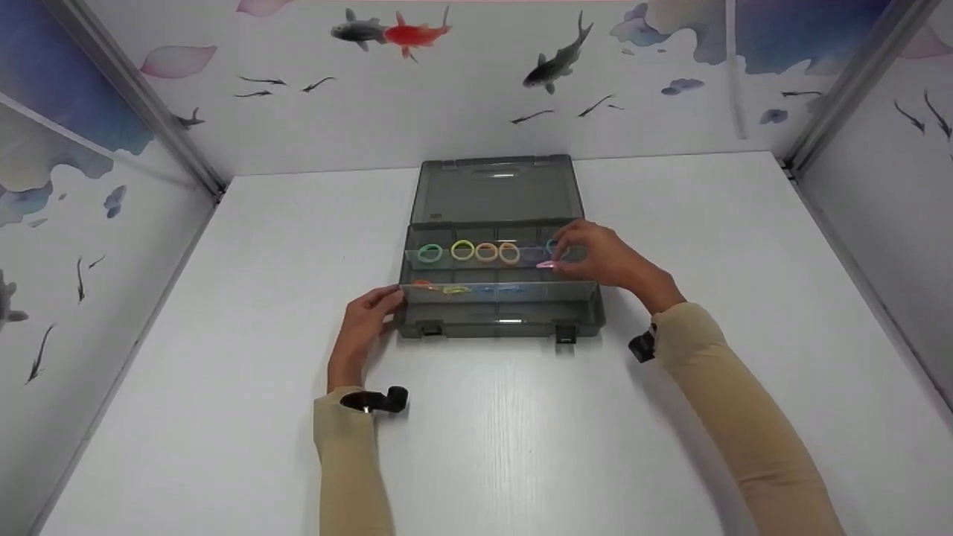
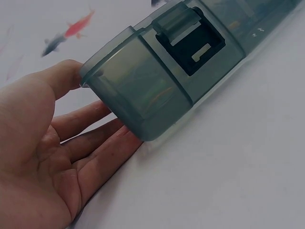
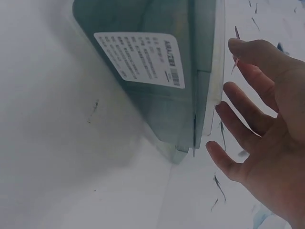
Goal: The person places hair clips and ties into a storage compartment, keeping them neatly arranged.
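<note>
A smoky grey plastic organizer box (image 1: 497, 316) is sat near the middle of the white table (image 1: 223, 417), lid (image 1: 495, 190) flipped open and laid flat behind it. The left hand (image 1: 362, 327) is placed against the box's left front corner, fingers (image 2: 102, 143) pretty much straight and flat on the table along the box wall, thumb up at the corner, nothing actually gripped. The right hand (image 1: 599, 257) is held over the right end of the back row, fingers loosely spread. Whether the pink ring (image 1: 547, 263) at the fingertips is pinched can't be told. Coloured rings (image 1: 485, 251) are lined up in the compartments. A white label (image 3: 139, 58) is stuck on the box's side wall.
</note>
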Action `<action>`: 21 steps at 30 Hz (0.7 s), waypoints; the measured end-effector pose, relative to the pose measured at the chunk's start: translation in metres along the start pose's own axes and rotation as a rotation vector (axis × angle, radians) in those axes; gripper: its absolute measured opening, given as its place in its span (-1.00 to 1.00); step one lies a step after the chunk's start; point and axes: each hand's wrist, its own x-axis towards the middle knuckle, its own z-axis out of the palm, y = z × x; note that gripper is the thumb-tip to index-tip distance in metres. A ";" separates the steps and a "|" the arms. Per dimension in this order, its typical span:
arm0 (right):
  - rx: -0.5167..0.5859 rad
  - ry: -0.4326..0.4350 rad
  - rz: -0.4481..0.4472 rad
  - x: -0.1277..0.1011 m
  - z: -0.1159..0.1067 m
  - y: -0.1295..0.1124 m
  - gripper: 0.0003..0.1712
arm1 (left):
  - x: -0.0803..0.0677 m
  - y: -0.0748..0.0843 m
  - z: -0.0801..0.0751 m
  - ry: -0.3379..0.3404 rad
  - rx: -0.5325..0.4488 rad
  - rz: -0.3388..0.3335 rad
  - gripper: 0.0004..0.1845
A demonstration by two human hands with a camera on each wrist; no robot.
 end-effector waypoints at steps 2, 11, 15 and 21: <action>-0.017 -0.003 -0.006 0.002 0.003 -0.001 -0.83 | 0.000 0.001 0.000 0.000 0.004 -0.001 -0.51; -0.006 -0.025 0.046 0.008 0.011 0.000 -0.82 | -0.001 0.000 -0.001 -0.006 0.007 0.012 -0.51; 0.026 -0.048 0.062 0.010 0.013 0.002 -0.85 | -0.001 0.000 -0.001 -0.001 0.023 0.017 -0.51; -0.002 -0.076 0.072 0.014 0.016 0.002 -0.90 | -0.001 0.000 -0.001 0.000 0.019 0.012 -0.51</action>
